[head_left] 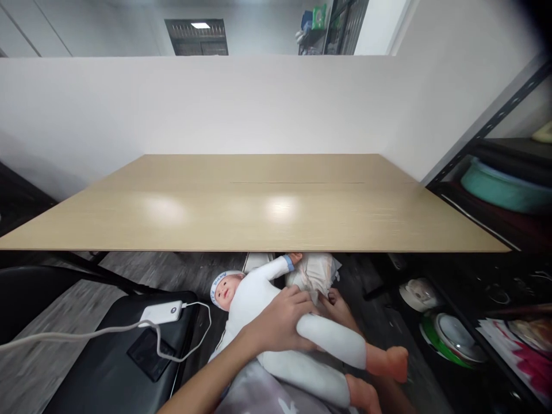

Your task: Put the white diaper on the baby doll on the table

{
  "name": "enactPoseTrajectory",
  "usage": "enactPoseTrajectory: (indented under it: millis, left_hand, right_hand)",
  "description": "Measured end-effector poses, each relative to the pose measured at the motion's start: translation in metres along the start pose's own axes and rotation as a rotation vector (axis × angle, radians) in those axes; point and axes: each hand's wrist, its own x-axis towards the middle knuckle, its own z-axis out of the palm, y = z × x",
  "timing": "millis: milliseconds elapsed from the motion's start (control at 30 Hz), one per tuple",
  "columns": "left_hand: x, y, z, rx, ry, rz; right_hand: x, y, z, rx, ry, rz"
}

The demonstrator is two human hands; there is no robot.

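A baby doll (254, 302) in a white suit and a printed cap lies on its back across my lap, head to the left and feet to the right. My left hand (282, 322) is wrapped over its hip and upper thigh. Behind the raised leg, my right hand (338, 307) has its fingers bent at the lower edge of a white diaper (311, 273); the fingers look pinched there. The diaper sits beside the doll's outstretched arm, partly under the table edge. The doll's legs hide part of my right forearm.
A wooden table (259, 213) spans in front, above the doll. Left, a black chair (107, 351) holds a white power bank (161, 312) with its cable and a dark phone (150, 353). Right, shelves carry a teal basin (504, 187) and a glass-lidded pot (457, 336).
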Motion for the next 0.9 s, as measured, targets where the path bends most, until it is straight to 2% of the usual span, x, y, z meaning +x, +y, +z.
enactPoseTrajectory:
  millis: [133, 200, 267, 333, 367, 533, 633, 700, 767, 900]
  left_hand:
    - [-0.003, 0.003, 0.013, 0.113, -0.061, -0.033]
    - [-0.004, 0.004, 0.016, 0.132, -0.071, -0.045]
    - [-0.004, 0.005, 0.017, 0.14, -0.078, -0.049]
    - [-0.003, 0.005, 0.017, 0.147, -0.082, -0.05]
    - [-0.002, 0.005, 0.017, 0.15, -0.085, -0.048]
    - [-0.003, 0.002, 0.022, 0.171, -0.082, -0.045]
    - [-0.006, 0.001, 0.024, 0.19, -0.068, -0.057]
    - [-0.007, 0.0, 0.023, 0.196, -0.059, -0.061]
    - [-0.007, 0.001, 0.021, 0.194, -0.055, -0.059]
    - [-0.007, 0.001, 0.018, 0.184, -0.069, -0.064]
  right_hand:
    - [0.003, 0.007, 0.01, -0.092, 0.271, 0.106]
    - [0.004, 0.005, 0.01, -0.157, 0.381, 0.03]
    - [0.01, -0.002, 0.01, -0.228, 0.412, -0.153]
    - [0.02, -0.011, 0.013, -0.289, 0.373, -0.318]
    - [0.027, -0.015, 0.016, -0.314, 0.338, -0.353]
    - [0.056, -0.029, 0.04, -0.489, 0.123, -0.298]
    - [0.058, -0.026, 0.051, -0.569, -0.01, -0.275]
    - [0.054, -0.022, 0.054, -0.593, -0.08, -0.316]
    - [0.049, -0.019, 0.053, -0.606, -0.107, -0.371]
    - [0.049, -0.024, 0.048, -0.636, -0.026, -0.376]
